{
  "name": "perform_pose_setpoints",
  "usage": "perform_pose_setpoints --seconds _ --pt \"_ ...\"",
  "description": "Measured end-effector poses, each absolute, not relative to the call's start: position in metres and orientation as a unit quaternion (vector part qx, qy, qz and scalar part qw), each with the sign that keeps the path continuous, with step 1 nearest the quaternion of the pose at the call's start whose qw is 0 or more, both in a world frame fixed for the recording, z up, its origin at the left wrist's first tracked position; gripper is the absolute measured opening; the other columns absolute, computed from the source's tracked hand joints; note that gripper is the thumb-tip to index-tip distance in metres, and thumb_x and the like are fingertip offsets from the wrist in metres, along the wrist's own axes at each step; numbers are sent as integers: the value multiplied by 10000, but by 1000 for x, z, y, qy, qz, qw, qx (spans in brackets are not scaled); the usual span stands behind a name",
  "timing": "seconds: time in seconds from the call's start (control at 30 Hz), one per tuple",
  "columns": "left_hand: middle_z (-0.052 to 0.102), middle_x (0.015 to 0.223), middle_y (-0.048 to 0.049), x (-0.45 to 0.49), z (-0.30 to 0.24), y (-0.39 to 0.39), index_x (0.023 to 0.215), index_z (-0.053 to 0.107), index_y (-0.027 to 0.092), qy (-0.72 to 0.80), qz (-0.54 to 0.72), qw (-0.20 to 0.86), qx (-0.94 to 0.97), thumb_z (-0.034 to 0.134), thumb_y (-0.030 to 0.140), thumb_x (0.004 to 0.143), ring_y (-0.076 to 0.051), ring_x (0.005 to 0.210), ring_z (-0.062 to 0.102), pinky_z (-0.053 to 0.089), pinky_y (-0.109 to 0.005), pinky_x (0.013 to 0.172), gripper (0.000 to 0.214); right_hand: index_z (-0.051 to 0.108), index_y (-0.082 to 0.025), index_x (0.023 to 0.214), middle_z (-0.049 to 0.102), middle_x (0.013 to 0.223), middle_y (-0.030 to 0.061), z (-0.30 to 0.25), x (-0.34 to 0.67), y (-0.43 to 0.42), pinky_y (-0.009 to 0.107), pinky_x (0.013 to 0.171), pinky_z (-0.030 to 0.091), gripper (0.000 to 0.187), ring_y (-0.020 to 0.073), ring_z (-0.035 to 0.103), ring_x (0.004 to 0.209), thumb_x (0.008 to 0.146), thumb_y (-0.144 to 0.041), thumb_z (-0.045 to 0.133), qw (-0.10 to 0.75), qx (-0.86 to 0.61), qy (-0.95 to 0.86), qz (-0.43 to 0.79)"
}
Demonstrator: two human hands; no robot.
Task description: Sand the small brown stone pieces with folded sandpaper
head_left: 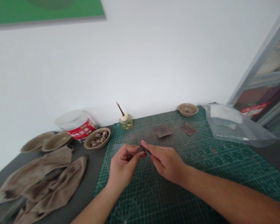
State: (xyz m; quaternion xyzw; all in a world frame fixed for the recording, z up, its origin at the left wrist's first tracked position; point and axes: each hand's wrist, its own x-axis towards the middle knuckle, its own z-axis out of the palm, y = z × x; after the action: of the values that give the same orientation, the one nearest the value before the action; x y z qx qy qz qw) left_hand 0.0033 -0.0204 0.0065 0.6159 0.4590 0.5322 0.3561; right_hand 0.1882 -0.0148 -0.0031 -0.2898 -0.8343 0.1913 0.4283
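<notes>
Pinch above the mat: left hand (124, 163) and right hand (165, 163), wrists low, fingers curled inward.
Small dark piece (142, 149) clenched between the fingertips of both hands, just above green cutting mat (177, 189); brown squares (163, 131) with dark marks farther along the mat, marks unreadable; red-labelled plastic jar (80, 129), writing too blurred to read.

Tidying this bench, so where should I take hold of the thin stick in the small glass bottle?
Pinch the thin stick along its upper half, coming from above and the near side. It leans up and away out of the cream cap, so that stretch stands free of the short glass bottle below. Your left hand is the nearer one.
</notes>
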Motion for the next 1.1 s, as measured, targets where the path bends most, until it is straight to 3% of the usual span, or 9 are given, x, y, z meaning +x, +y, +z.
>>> perform_pose_setpoints --seconds 0.13,0.3,0.47,0.67,0.77,0.93,1.1 --pt "688 761 -2 3 7 -19 774 603 172 447 561 352 602 727 166 769 -135 672 663 542 -243 650 125 465 -188 1418 618 1320 70 -7 190 -10 330 1002 508 517 180 626 1155 911 -89 451 410 -322 -827 211" --pt "688 860 -18 2 7 -18 831 583 178 414 583 363 597 713 155 789 -135 710 665 544 -251 650 139 476 -206 1412 633 1301 66 -6 196 -4 322 978 515 528 177 640 1128 900 -75 460 445 -353 -796 209" --pt "729 818 -23 5 7 -15 1022 576 196 395 567 429 582 691 155 811 -183 756 719 588 -325 721 245 486 -210 1403 638 1295 50 -5 196 -4 275 953 517 497 151 651 1099 921 -90 460 469 -351 -784 204" --pt "756 920 -78 5 6 -13 978 640 154 417 539 467 563 723 159 771 -211 843 737 590 -352 823 223 499 -207 1391 633 1303 50 -3 197 -4 272 967 509 485 146 643 1114 923 -87 460 483 -352 -777 200" --pt "759 904 -71 5 7 -15 971 648 158 433 520 454 580 715 185 779 -203 819 735 591 -330 788 205 486 -216 1400 642 1289 52 -3 197 -5 279 952 525 495 146 657 1085 923 -88 454 480 -350 -780 196" --pt "712 741 -6 1 5 -15 829 683 172 489 466 334 657 704 188 769 -137 676 667 532 -221 640 66 442 -170 1428 547 1399 86 -1 192 -12 317 1070 451 514 154 532 1272 923 -75 425 448 -299 -831 138" --pt "722 779 2 -2 3 -15 849 695 179 494 467 306 666 670 123 735 -133 701 651 522 -220 676 129 473 -70 1394 484 1441 155 -5 185 -16 351 1124 396 456 200 404 1375 941 -82 418 387 -263 -883 32"
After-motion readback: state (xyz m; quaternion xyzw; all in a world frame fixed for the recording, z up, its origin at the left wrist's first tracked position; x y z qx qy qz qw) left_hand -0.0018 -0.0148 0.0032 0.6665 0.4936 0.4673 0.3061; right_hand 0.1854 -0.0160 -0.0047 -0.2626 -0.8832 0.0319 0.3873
